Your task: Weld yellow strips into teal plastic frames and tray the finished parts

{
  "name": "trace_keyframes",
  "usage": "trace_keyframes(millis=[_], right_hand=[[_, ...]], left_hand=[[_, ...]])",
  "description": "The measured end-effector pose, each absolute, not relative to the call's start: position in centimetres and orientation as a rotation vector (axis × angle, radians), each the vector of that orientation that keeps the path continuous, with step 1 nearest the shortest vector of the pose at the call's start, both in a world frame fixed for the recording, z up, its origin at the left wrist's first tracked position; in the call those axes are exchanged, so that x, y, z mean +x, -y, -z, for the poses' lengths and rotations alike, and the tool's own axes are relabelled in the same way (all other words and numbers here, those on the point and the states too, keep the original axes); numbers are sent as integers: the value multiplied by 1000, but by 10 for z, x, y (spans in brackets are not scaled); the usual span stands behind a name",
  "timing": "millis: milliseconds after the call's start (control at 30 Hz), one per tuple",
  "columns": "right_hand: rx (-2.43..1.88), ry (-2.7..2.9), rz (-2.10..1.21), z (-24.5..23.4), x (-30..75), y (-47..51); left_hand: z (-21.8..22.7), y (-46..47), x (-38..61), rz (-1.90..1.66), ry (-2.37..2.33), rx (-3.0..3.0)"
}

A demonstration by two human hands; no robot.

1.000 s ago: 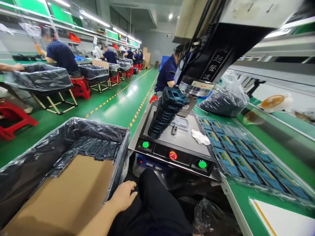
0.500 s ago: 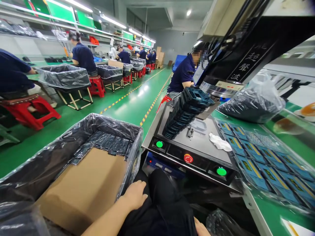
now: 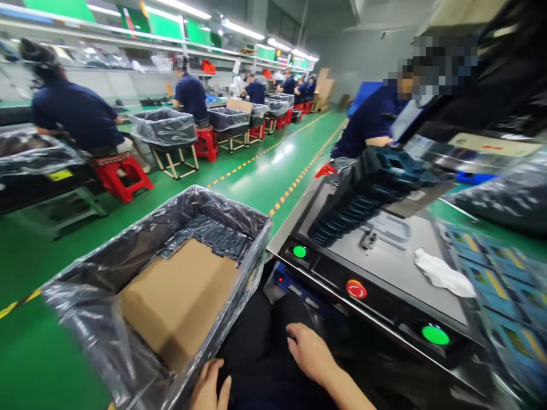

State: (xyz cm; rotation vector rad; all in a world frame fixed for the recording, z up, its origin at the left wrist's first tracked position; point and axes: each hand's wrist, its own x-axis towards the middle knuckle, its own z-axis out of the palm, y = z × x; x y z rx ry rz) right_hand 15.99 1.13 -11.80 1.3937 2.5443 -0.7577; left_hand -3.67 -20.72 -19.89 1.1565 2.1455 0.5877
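Observation:
My left hand (image 3: 210, 388) is low in the picture beside the near edge of the plastic-lined bin (image 3: 239, 310), with fingers apart and nothing held. On my dark-trousered thigh lies my right hand (image 3: 311, 352), empty, its fingers loosely bent and not closed. Inside the bin, a cardboard sheet (image 3: 179, 296) covers part of a layer of dark plastic parts (image 3: 217, 234). To the right is a press machine, its metal bed (image 3: 410, 285) carrying a leaning stack of dark plastic housings (image 3: 363, 196). A white cloth (image 3: 442, 273) lies crumpled on that bed.
Green buttons (image 3: 299, 251) and a red stop button (image 3: 356, 289) line the machine's front. Blue-black parts (image 3: 491, 279) lie in rows at the right. A co-worker (image 3: 367, 119) sits behind the machine; others sit at the left bench. Yellow-black tape (image 3: 294, 171) marks the green floor.
The view has swung right and the scene shifted. My left hand has moved back off my lap towards the bin's edge. My right hand has come up onto my thigh.

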Motion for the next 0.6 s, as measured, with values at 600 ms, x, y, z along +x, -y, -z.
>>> trace_keyframes(millis=[600], right_hand=[[1010,-2674,966,197,140,8]], left_hand=[[147,213,-21,-204,-2130,828]])
